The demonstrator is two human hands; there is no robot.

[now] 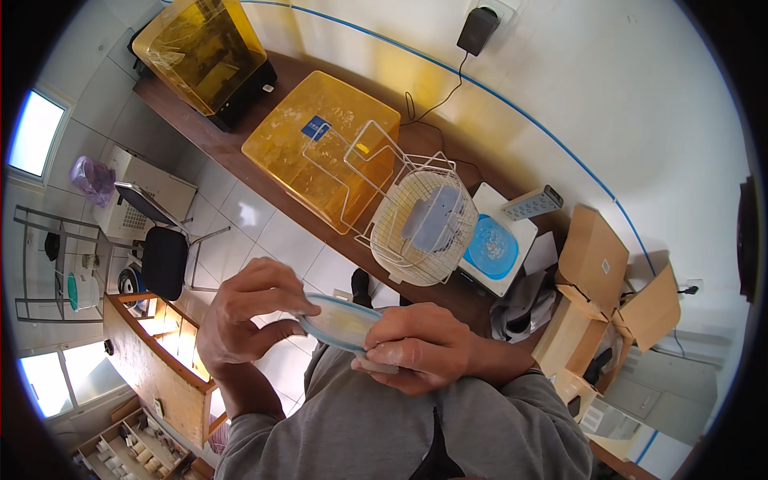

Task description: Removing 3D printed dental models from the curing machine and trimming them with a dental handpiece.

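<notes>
A round, shallow, translucent dish or lid with a blue rim (342,322) is held tilted in front of my chest. My left hand (250,308) is at its left edge, thumb and fingers closed on the rim. My right hand (422,346) grips the right side, fingers curled around it. A small cream-coloured piece (376,365) pokes out beneath the right fingers; its full shape is hidden. Beyond the hands, a white wire basket (424,218) stands on the brown bench with a grey-blue object (436,216) inside or behind its wires.
Along the wall runs a brown bench (276,188) bearing a large amber box (320,144), another amber-covered machine (204,60) and a white scale-like device (516,232) with a blue dish (491,246). An open cardboard box (592,256) is at right; a black chair (164,260) stands left.
</notes>
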